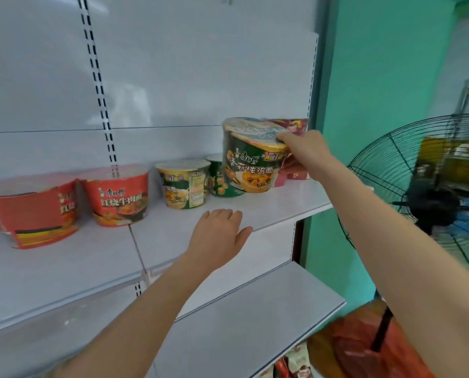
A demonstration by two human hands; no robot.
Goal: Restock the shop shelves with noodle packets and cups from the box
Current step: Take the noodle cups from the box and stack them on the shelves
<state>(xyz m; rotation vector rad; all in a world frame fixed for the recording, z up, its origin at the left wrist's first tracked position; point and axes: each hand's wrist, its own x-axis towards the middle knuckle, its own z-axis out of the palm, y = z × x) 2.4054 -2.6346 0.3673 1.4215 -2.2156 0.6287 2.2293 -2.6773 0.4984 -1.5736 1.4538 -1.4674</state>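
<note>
1. The right hand gripped a green cup by the right side of its rim, fingertips curled onto the lid. The thumb was hidden.
2. The green cup hung tilted near the right end of the shelf — whether its base touched the shelf could not be told.
3. The left hand rested flat by the shelf's front edge, fingers pressed together and thumb spread to the right, holding nothing.
4. Behind the held cup, a dark red cup stood at the back right corner and a second green cup stood just to the left.
5. Further left came a yellow cup, a red cup, and another red cup at the left end.
6. A lower shelf jutted out below. Off to the right stood a fan, with an orange bag below it.
</note>
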